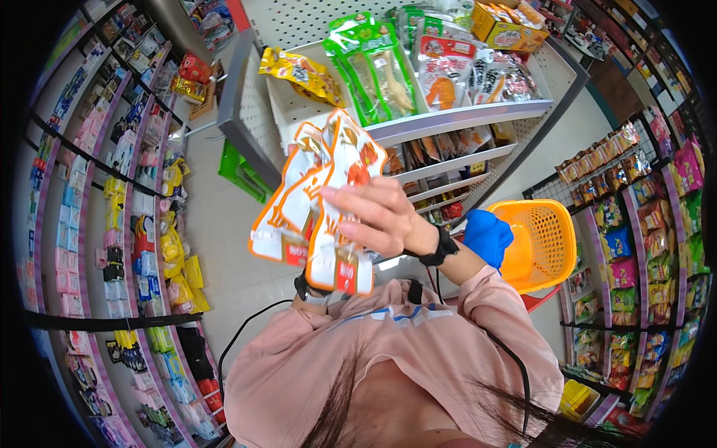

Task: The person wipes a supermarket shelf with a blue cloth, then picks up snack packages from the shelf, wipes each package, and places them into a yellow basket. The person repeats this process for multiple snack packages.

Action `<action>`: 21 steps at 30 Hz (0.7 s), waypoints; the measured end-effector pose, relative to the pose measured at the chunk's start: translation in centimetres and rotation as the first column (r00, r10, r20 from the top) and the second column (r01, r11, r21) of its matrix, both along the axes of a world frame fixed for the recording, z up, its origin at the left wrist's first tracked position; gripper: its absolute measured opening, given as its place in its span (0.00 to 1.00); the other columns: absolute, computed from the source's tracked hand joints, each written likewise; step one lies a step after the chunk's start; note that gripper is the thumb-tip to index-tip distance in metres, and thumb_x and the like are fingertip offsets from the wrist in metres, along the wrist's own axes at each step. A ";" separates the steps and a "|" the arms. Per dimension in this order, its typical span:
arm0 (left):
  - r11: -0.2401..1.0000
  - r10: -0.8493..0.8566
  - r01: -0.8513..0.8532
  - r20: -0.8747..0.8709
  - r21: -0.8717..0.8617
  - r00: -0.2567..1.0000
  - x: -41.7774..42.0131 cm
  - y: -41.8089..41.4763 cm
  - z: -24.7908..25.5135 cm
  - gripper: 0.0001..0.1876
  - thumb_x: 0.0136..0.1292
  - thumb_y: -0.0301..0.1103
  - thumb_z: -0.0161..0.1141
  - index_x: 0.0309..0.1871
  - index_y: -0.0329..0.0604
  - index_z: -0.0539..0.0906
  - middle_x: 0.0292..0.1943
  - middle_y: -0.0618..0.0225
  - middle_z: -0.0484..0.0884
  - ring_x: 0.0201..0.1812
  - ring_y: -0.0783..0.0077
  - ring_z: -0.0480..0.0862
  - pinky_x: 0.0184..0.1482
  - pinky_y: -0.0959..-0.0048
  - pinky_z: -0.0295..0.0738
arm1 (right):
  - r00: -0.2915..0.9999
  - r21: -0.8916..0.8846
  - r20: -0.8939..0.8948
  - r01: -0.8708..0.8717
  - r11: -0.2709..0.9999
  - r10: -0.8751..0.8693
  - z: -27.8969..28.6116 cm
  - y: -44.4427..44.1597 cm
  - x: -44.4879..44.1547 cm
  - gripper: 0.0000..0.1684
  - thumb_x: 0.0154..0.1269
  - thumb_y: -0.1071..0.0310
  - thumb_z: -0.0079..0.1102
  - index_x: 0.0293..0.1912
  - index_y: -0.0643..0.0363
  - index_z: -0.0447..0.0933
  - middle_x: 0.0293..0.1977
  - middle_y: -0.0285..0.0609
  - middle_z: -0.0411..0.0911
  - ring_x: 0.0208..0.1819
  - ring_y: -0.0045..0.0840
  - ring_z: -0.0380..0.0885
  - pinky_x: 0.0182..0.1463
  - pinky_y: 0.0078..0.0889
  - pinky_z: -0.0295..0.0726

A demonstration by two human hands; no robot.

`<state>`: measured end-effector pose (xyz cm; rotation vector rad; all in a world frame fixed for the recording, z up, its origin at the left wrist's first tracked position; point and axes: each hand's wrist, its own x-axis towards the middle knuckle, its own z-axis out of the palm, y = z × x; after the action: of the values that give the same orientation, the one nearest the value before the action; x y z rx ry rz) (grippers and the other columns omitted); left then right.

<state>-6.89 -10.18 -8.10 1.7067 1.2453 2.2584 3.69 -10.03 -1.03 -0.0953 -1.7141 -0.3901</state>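
Observation:
My right hand (383, 218) grips white snack packets (341, 224) with orange edges, its fingers lying across the front one. More of the same packets (280, 229) fan out behind, to the left. My left hand is hidden behind the packets; only its wrist, with a watch (310, 292), shows below them, so its hold cannot be seen. Just past the packets stands a shelf tray (459, 120). It holds a yellow snack bag (305, 75), green vacuum packs (372, 73), and a red-and-white pack (445, 73) picturing a chicken wing.
An orange plastic basket (540, 246) with a blue cloth-like item (486, 238) at its edge is at my right. A green plastic stool or crate (242, 171) sits left of the shelf unit. Stocked shelving (126, 224) lines the left; snack racks (633, 252) line the right.

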 end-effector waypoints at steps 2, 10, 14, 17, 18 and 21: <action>0.992 -0.109 0.111 0.038 -0.059 0.993 1.5 -0.8 -0.1 0.40 0.57 0.27 0.63 0.71 0.36 0.53 0.66 0.43 0.58 0.66 0.45 0.63 0.66 0.53 0.57 | 0.995 -0.054 0.070 0.072 0.996 -0.068 -0.3 -1.4 2.1 0.16 0.60 0.64 0.61 0.47 0.60 0.79 0.50 0.46 0.82 0.40 0.25 0.75 0.41 0.25 0.72; 0.575 -0.658 0.699 0.267 -0.424 0.704 11.8 -3.7 -1.5 0.36 0.58 0.27 0.62 0.68 0.34 0.57 0.60 0.44 0.66 0.62 0.50 0.69 0.60 0.55 0.64 | 0.892 -0.533 0.163 0.439 0.724 -0.421 -3.7 -6.2 13.4 0.33 0.44 0.65 0.66 0.55 0.56 0.78 0.65 0.56 0.66 0.60 0.46 0.67 0.60 0.47 0.64; 0.127 -0.805 0.815 0.422 -0.565 0.417 20.8 -3.6 -3.5 0.34 0.58 0.27 0.62 0.67 0.33 0.59 0.57 0.44 0.69 0.60 0.52 0.72 0.58 0.56 0.68 | 0.798 -0.781 0.259 0.505 0.368 -0.544 -8.8 -9.2 21.8 0.48 0.39 0.74 0.64 0.66 0.59 0.63 0.71 0.62 0.50 0.67 0.58 0.58 0.68 0.54 0.57; -0.060 -0.855 0.745 0.419 -0.664 0.305 27.7 -3.0 -7.5 0.30 0.57 0.26 0.61 0.62 0.32 0.62 0.50 0.47 0.74 0.51 0.56 0.76 0.49 0.60 0.72 | 0.780 -0.974 0.155 0.224 0.040 -0.607 -14.0 -10.3 28.2 0.38 0.56 0.67 0.65 0.64 0.64 0.60 0.58 0.60 0.69 0.57 0.51 0.71 0.61 0.44 0.68; -0.002 -0.908 0.717 0.301 -0.697 0.290 29.9 -2.4 -10.2 0.27 0.56 0.25 0.61 0.58 0.31 0.65 0.44 0.49 0.76 0.43 0.59 0.79 0.41 0.63 0.74 | 0.768 -0.990 0.120 0.137 -0.023 -0.629 -15.6 -10.6 29.9 0.37 0.58 0.65 0.64 0.63 0.64 0.61 0.55 0.57 0.70 0.55 0.48 0.72 0.59 0.41 0.70; -0.045 -0.942 0.642 0.246 -0.765 0.227 35.3 -2.2 -14.9 0.20 0.54 0.25 0.62 0.49 0.28 0.70 0.34 0.51 0.81 0.29 0.63 0.85 0.28 0.69 0.79 | 0.710 -0.979 0.004 -0.139 -0.147 -0.704 -20.5 -11.6 34.3 0.31 0.64 0.61 0.63 0.60 0.64 0.63 0.49 0.49 0.75 0.50 0.35 0.76 0.52 0.32 0.74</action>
<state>28.41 -12.40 -22.98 1.6896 0.5682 0.4763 37.99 -21.58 -21.53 -1.7092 -0.8703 0.7118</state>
